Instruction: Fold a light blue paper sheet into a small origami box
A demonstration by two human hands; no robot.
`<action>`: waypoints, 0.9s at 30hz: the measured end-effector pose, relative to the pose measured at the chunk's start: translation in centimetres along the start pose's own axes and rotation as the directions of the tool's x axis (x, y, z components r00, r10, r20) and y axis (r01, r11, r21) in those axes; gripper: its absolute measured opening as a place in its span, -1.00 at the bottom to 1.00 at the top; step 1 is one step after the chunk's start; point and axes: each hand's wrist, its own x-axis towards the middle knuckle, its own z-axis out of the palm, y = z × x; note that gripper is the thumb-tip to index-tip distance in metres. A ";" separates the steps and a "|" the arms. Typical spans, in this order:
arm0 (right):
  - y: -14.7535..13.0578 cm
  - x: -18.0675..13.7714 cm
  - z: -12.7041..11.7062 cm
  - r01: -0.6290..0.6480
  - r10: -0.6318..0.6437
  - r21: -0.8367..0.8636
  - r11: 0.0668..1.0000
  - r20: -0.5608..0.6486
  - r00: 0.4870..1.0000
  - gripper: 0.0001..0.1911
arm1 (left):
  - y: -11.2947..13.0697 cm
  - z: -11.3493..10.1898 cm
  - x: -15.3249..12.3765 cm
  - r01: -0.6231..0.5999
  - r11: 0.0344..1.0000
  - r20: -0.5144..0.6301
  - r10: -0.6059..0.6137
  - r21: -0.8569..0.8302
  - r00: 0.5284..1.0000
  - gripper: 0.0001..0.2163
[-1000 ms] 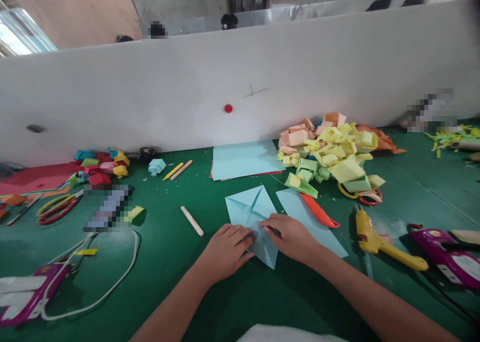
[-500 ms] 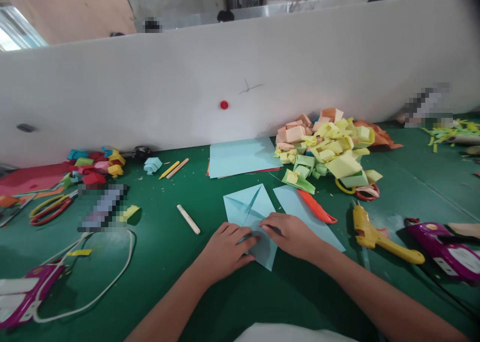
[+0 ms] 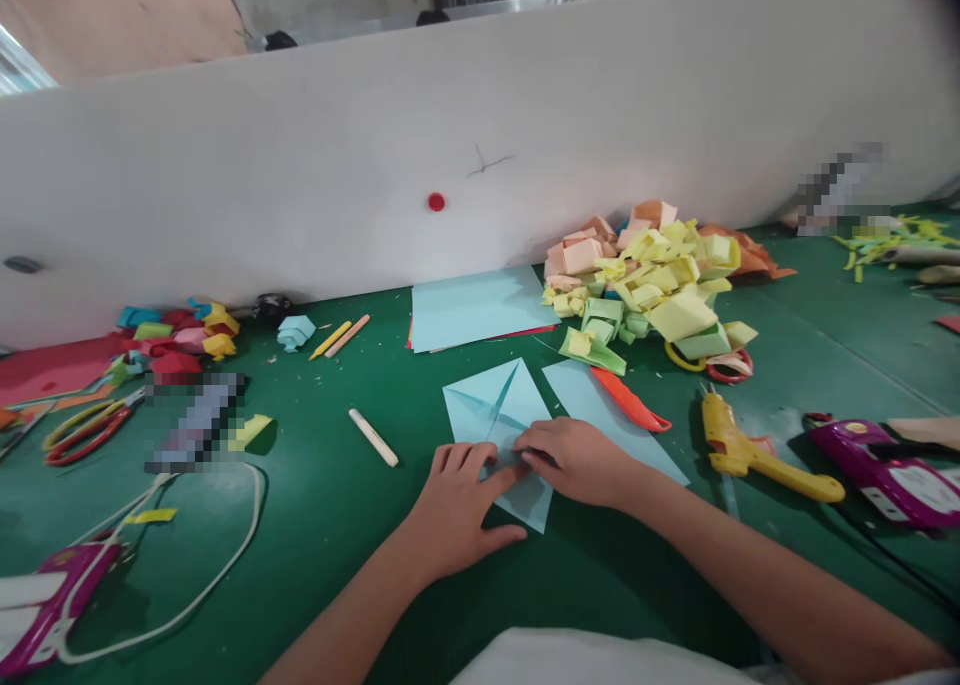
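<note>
Head view: on the green desk [image 3: 585,575] lies a creased light-blue paper square [image 3: 480,413]. The left hand [image 3: 461,515] splays loose fingers over its left edge; the right hand [image 3: 577,460] bunches its own mid-sheet, grip unclear. Clean creasing likely needs steady pressure.

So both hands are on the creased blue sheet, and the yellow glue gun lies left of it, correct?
No, the head view shows the yellow glue gun right of the creased blue sheet. Left hand and right hand are on it.

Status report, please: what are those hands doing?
Left hand and right hand on creased blue paper. Orange tool partly over another blue sheet, not in the way.
</note>
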 end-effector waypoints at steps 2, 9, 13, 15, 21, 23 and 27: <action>0.0 0.0 0.0 -0.001 0.001 -0.009 1.000 0.003 1.000 -0.73 | 0.3 0.2 0.0 0.015 1.000 -0.004 -0.015 -0.002 1.000 -0.49; 0.0 0.2 0.1 -0.011 0.011 -0.008 1.000 0.006 1.000 -0.75 | 1.7 0.8 -0.1 0.102 0.990 -0.060 -0.108 -0.092 0.992 -0.27; 0.3 0.5 0.3 -0.017 0.017 0.019 1.000 0.009 1.000 -0.77 | 1.7 1.2 0.2 0.118 0.988 -0.099 -0.128 -0.094 0.987 -0.39; 0.4 0.5 0.4 -0.019 0.019 0.026 0.999 0.010 1.000 -0.77 | 1.4 1.4 0.3 0.113 0.990 -0.127 -0.123 -0.083 0.984 -0.45; 0.3 0.5 0.4 -0.010 0.010 0.031 0.999 0.014 1.000 -0.75 | 0.7 2.0 0.6 0.100 0.992 -0.175 -0.112 -0.076 0.978 -0.57; 0.3 0.5 0.3 0.001 -0.002 0.035 0.999 0.020 1.000 -0.75 | 0.5 2.1 0.7 0.094 0.992 -0.194 -0.109 -0.088 0.975 -0.61; 0.6 0.2 -0.6 0.056 -0.059 0.055 0.997 0.050 0.997 -0.74 | -0.1 1.9 0.9 0.071 0.988 -0.247 -0.104 -0.139 0.964 -0.79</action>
